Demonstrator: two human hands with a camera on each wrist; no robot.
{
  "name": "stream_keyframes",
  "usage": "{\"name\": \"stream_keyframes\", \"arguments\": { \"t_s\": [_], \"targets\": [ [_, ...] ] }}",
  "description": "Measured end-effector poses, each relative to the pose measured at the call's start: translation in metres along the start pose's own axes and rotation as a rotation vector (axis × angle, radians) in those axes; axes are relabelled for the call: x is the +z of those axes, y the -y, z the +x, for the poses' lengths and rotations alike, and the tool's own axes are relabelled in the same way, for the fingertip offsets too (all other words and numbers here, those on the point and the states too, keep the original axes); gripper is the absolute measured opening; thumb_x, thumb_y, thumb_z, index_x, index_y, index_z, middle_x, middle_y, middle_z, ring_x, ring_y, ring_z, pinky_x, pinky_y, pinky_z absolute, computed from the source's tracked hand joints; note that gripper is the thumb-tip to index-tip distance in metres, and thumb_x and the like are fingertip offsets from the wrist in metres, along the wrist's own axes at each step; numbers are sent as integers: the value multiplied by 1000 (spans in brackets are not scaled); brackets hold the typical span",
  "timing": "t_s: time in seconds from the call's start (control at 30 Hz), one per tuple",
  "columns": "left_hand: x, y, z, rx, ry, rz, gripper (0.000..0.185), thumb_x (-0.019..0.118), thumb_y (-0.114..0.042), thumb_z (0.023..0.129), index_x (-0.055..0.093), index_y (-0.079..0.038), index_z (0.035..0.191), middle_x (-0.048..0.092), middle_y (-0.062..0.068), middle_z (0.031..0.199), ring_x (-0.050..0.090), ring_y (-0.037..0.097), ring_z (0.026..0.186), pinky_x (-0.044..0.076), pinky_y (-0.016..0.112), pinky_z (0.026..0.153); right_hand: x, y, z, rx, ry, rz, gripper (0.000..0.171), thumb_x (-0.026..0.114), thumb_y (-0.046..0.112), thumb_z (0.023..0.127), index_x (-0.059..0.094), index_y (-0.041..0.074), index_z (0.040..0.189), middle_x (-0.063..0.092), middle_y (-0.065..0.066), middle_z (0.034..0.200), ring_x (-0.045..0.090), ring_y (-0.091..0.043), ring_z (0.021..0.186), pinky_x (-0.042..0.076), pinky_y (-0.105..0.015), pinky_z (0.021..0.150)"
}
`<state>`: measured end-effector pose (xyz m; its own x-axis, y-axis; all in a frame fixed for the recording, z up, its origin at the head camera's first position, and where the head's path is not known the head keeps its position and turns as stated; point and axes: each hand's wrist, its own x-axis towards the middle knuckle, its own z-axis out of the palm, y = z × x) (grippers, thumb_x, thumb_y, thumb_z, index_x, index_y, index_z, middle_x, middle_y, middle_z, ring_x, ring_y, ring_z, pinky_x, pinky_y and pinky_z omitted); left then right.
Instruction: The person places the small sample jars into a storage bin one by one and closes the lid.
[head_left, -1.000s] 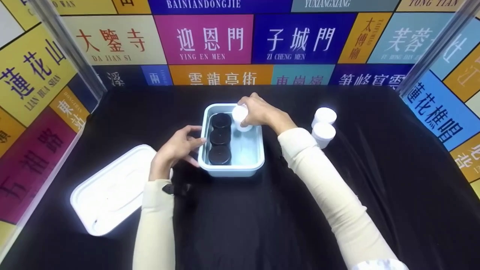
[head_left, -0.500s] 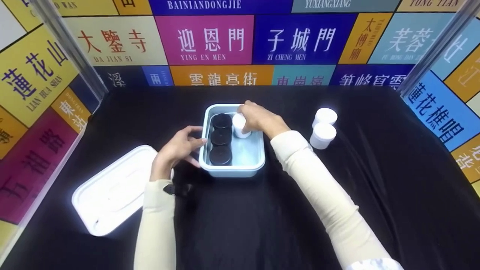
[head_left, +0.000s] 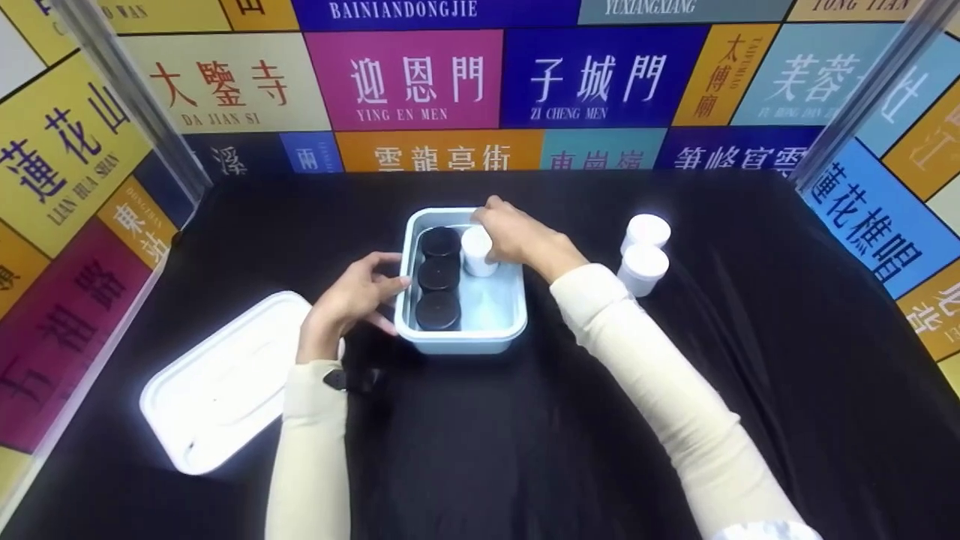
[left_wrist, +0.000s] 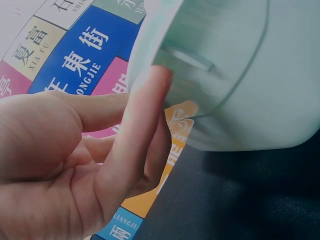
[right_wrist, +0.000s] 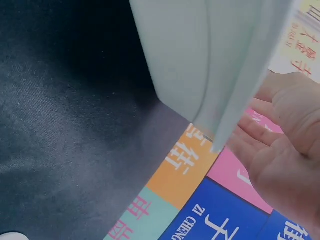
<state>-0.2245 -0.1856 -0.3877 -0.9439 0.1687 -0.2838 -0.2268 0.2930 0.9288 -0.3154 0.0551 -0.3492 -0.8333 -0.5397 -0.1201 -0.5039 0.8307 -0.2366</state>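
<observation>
Wrist views mostly blocked: just tub wall, cloth, bits of hand. Right hand (head_left: pixel 517 236) hides most of the white jar (head_left: pixel 477 251), fingers curled round it; its base is out of sight. Jar's small, round, white-lidded, upright inside the tub (head_left: pixel 463 341), far end, just beside the black jars (head_left: pixel 439 278). Three of those in a row along tub's left side. Left hand (head_left: pixel 352 296) relaxed, straight fingers touching tub's left wall, grasping nothing. Lid (head_left: pixel 225 379) lies left on the cloth (head_left: pixel 540 442); two spare jars (head_left: pixel 643 251) stand right of tub.
</observation>
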Motion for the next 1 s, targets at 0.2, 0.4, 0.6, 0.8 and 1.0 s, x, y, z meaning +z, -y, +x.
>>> {"name": "stream_keyframes", "arguments": {
  "t_s": [0.2,0.4,0.6,0.8,1.0],
  "targets": [
    [0,0,0,8,1,0,53,56,-13,102,36,-7,151,58,18,110,65,23,87,67,41,56,-9,1,-15,-21,-22,-48,56,77,15,88,56,3,139,52,-17,134,51,-31,124,50,-45,114],
    [-1,1,0,9,2,11,54,57,-14,102,35,-6,152,58,20,111,66,24,88,67,41,57,-20,5,-34,-14,-50,-18,51,74,19,91,57,8,139,53,-14,135,52,-30,124,49,-47,115],
    [-3,1,0,5,1,28,56,57,-15,102,35,-7,152,58,21,112,66,24,88,67,40,58,-30,0,-55,-24,-132,65,48,73,21,92,60,9,136,55,-13,135,54,-31,125,50,-47,114],
    [-1,2,0,17,7,20,56,57,-14,102,34,-5,152,59,21,110,66,23,85,67,41,57,-33,-16,-77,-53,-269,199,43,74,16,90,64,5,131,59,-16,130,56,-34,124,50,-48,111],
    [0,1,0,10,4,32,56,57,-14,102,34,-6,152,58,22,111,67,23,85,67,41,57,-28,-35,-100,-56,-387,320,41,76,14,89,66,5,127,62,-16,128,57,-34,123,48,-46,113]
  ]
}}
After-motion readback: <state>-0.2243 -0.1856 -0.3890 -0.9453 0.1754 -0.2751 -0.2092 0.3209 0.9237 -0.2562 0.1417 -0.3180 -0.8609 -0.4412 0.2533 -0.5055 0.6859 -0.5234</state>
